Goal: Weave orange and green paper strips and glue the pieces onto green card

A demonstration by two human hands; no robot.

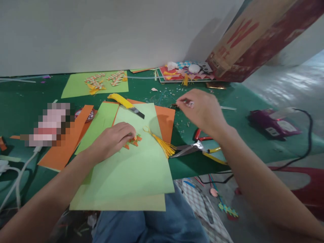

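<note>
My left hand (pixel 117 136) is closed on one end of a small orange and green folded-paper piece (pixel 133 141), whose zigzag points stick out past the fingers. The piece lies against a pale green paper sheet (pixel 136 172). Above the table to the right, my right hand (pixel 202 108) is pinched closed; something small and dark shows near its fingertips, too small to name. A yellow tassel (pixel 163 143) with a looped cord rests on the sheet between my hands. Beyond them lies a yellow utility knife (pixel 128 106) with its blade out. Scissors (pixel 197 146) lie beneath my right wrist.
Finished paper ornaments (pixel 116 79) with tassels lie on a green sheet at the back. Orange paper strips (pixel 65 152) and a cabled, blurred-out device (pixel 49 125) are on the left. A leaning cardboard box (pixel 243 40) and a purple device (pixel 274 125) with a black cable occupy the right.
</note>
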